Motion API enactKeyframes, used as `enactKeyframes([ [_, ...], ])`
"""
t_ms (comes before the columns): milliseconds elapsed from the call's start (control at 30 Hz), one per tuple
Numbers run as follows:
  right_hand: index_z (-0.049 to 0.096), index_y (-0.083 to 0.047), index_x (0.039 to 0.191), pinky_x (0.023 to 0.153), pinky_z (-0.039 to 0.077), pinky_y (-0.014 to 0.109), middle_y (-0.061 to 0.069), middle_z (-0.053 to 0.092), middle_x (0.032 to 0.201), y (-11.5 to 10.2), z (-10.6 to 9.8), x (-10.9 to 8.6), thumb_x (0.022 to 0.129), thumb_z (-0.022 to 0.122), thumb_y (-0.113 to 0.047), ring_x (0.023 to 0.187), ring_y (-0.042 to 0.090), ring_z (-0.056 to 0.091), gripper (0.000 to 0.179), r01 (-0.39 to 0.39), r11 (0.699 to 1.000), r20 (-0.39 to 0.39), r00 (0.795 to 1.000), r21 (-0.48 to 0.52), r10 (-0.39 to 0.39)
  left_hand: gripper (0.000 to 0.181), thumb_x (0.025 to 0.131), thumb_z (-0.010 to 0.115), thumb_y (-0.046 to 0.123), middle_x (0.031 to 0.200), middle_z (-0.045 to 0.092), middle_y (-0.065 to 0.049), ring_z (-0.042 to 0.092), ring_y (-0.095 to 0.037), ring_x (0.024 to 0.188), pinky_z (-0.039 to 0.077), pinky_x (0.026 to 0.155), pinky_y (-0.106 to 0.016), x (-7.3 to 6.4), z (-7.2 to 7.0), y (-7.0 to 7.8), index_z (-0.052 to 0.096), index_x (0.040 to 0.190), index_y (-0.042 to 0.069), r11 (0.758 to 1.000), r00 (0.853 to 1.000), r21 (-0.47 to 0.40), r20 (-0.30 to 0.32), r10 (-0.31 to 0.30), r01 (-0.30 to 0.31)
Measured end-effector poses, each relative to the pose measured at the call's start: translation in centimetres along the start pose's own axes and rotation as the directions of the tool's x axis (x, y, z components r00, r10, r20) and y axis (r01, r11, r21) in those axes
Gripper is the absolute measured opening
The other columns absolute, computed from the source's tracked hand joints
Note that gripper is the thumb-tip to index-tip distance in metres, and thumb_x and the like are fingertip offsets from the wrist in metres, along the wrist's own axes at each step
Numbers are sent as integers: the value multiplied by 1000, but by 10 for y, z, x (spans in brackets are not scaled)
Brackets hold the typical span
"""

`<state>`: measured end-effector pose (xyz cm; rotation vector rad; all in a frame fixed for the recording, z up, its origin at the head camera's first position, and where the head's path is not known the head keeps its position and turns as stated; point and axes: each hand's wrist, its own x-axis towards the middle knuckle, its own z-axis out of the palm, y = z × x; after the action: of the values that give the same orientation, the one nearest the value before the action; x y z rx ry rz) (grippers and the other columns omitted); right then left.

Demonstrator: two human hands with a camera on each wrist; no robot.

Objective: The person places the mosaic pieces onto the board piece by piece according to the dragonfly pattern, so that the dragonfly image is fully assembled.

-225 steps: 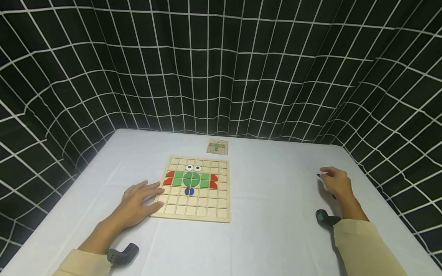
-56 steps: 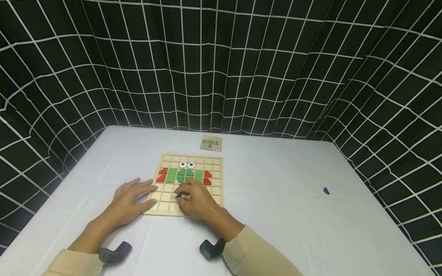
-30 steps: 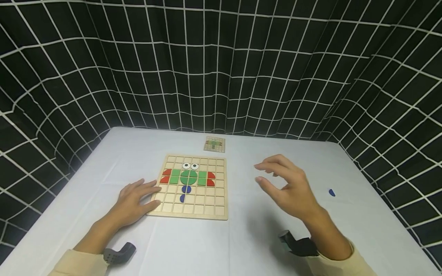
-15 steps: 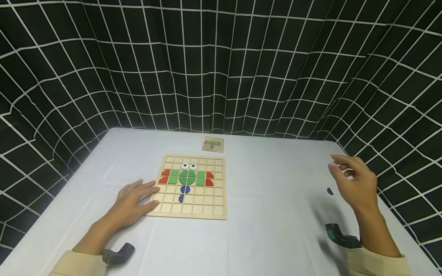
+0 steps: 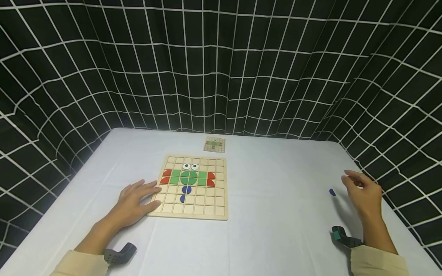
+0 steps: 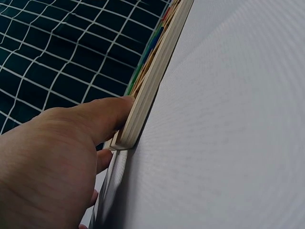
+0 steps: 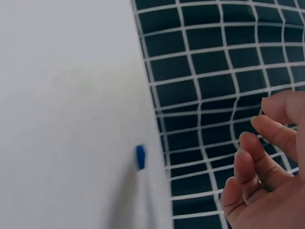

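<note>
A wooden grid board lies on the table, bearing green, red and blue pieces and two eye pieces. My left hand rests at its left edge, fingers spread and relaxed; in the left wrist view the thumb touches the board's rim. On the board, a blue piece sits just below the blue circle. A loose blue piece with a curved edge lies far right on the table. Just right of it, my right hand hovers, fingers loosely bent, holding nothing; the right wrist view shows a gap between hand and piece.
Behind the board lies a small picture card with a similar pattern. A white cloth covers the table. A dark curtain with a white grid surrounds its back and sides.
My right hand has carried a blue piece from the right to the board, left it below the blue circle, and returned to the right, lowering beside the remaining loose piece. My left hand stays put.
</note>
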<state>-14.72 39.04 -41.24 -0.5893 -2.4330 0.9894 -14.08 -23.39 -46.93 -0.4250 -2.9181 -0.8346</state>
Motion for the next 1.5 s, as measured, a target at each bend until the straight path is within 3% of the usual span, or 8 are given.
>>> enactKeyframes([
  [133, 61, -5, 125, 68, 34, 25, -26, 48, 82, 16, 5, 2, 92, 58, -39, 80, -3, 41, 47, -20, 999, 47, 999, -37, 22, 46, 86, 69, 41, 144, 49, -10, 27, -42, 139, 10, 112, -63, 1, 1, 0, 63, 125, 19, 1000, 1000, 2, 4, 1, -1],
  [333, 59, -2, 126, 64, 40, 27, 17, 62, 109, 29, 10, 0, 95, 54, -35, 89, 19, 52, 46, 30, 988, 134, 991, -152, -10, 45, 86, 68, 41, 144, 48, -11, 27, -43, 139, 9, 112, -64, 3, -1, 2, 63, 124, 18, 1000, 1000, 7, 7, 12, -12],
  [500, 55, 4, 126, 79, 47, 56, 32, 56, 121, 37, 13, -1, 96, 52, -37, 108, 48, 52, 51, 79, 961, 252, 968, -266, -10, 44, 87, 68, 40, 144, 48, -12, 27, -43, 139, 10, 111, -64, 4, -2, 5, 63, 125, 17, 1000, 1000, 12, 15, 9, -9],
  [600, 57, 4, 123, 84, 44, 63, 34, 54, 120, 41, 15, -3, 96, 54, -33, 109, 52, 50, 46, 113, 947, 290, 957, -299, -23, 44, 87, 68, 40, 144, 48, -12, 27, -43, 139, 10, 112, -64, 3, -1, 6, 63, 125, 17, 1000, 1000, 16, 16, 4, -4],
  [833, 63, -1, 118, 74, 45, 61, 33, 54, 111, 41, 19, -7, 93, 50, -10, 101, 50, 52, 29, 198, 939, 310, 945, -281, -107, 46, 87, 67, 41, 144, 48, -12, 27, -43, 138, 10, 112, -64, 2, -2, 6, 62, 126, 18, 1000, 1000, 18, 22, -7, 7],
  [1033, 52, 3, 128, 80, 44, 63, 34, 52, 116, 37, 21, -5, 95, 55, -30, 106, 51, 49, 47, 180, 935, 303, 949, -305, -84, 46, 87, 67, 41, 145, 47, -12, 25, -43, 139, 8, 112, -64, 1, -3, 4, 62, 126, 18, 1000, 1000, 19, 20, -15, 14],
  [1167, 52, 7, 124, 82, 45, 63, 34, 51, 117, 36, 22, -4, 93, 58, -43, 107, 51, 49, 59, 140, 931, 287, 957, -337, -40, 46, 87, 67, 41, 145, 47, -13, 25, -43, 139, 8, 112, -64, 2, -3, 4, 62, 126, 17, 1000, 1000, 17, 20, -11, 11],
  [1500, 58, 6, 116, 81, 46, 59, 30, 57, 112, 38, 26, -2, 91, 62, -31, 103, 47, 53, 45, 130, 936, 261, 964, -328, -42, 46, 87, 67, 41, 145, 47, -13, 26, -44, 139, 9, 111, -64, 3, -5, 4, 63, 125, 17, 1000, 1000, 19, 21, -12, 11],
])
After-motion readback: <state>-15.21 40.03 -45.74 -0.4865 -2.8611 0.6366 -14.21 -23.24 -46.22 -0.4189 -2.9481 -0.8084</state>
